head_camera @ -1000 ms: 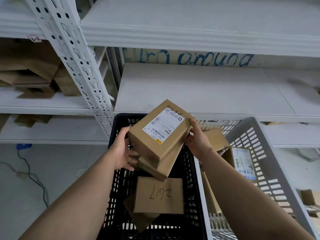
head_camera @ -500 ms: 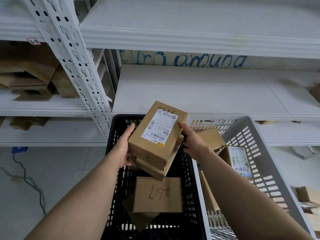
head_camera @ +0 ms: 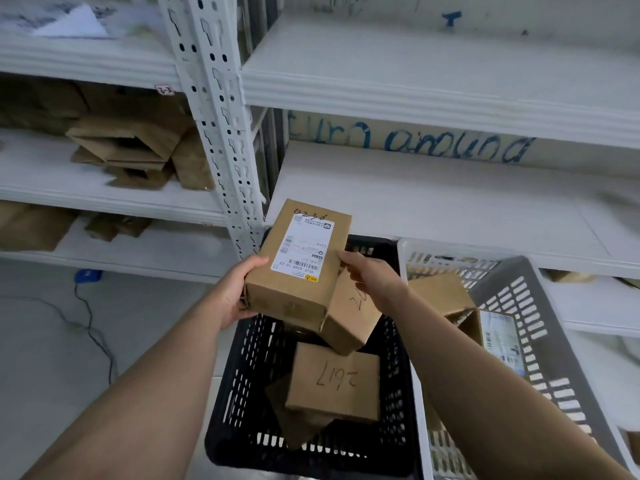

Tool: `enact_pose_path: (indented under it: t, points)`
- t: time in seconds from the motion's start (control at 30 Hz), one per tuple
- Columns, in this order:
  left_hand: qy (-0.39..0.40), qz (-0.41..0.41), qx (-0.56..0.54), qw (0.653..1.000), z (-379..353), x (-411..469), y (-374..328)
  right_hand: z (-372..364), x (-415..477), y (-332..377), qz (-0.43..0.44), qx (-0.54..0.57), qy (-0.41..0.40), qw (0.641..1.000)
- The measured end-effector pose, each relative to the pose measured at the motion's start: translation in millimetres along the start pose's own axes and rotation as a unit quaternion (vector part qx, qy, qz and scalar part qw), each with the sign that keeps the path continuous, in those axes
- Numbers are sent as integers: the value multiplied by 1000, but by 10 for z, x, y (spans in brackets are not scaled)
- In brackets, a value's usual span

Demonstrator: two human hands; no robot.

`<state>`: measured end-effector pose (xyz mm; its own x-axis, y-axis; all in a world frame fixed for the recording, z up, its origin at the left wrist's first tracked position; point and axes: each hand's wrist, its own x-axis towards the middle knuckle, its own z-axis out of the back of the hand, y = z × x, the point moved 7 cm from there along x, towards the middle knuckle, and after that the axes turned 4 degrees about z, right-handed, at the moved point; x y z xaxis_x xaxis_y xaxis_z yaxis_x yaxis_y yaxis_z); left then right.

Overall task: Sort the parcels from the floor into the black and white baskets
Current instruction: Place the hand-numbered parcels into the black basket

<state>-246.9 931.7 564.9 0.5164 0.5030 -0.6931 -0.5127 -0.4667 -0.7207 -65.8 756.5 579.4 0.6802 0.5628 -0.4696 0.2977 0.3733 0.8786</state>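
I hold two stacked cardboard parcels above the black basket (head_camera: 235,403). The top parcel (head_camera: 298,292) bears a white shipping label and a handwritten number. A smaller parcel (head_camera: 349,320) sits under it, skewed to the right. My left hand (head_camera: 239,289) grips the stack's left side. My right hand (head_camera: 367,275) holds the right edge, thumb on the top parcel. A parcel marked 2617 (head_camera: 334,382) lies in the black basket on another one. The white basket (head_camera: 540,327) to the right holds a brown parcel (head_camera: 440,294) and a labelled parcel (head_camera: 498,334).
White metal shelving (head_camera: 433,199) stands behind the baskets, its post (head_camera: 221,133) just left of the parcels. Folded cardboard boxes (head_camera: 131,147) lie on the left shelves. A black cable (head_camera: 90,327) runs across the grey floor at the left.
The view has tilted up and the stack sits higher over the basket's far end. The lower parcel has swung out to the right under the top one.
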Motion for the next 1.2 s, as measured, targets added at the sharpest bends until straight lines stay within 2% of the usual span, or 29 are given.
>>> enact_pose_path:
  t: [0.27, 0.47, 0.7, 1.0, 1.2]
  points:
    - [-31, 24, -25, 999, 191, -624, 698, -318, -475, -277, 8, -20, 100, 995]
    - [-29, 40, -84, 995, 148, -1051, 1309, -386, -939, -723, -6, -43, 138, 989]
    - [-50, 43, -41, 997, 40, -1146, 1729, -301, -1206, -1197, -33, -28, 105, 994]
    - [-58, 48, 153, 985, -45, -847, 1699, -286, -1205, -1446, -68, -54, 57, 995]
    - [-82, 31, 196, 977, -86, -891, 1552, -219, -1309, -1563, -85, -23, 8, 996]
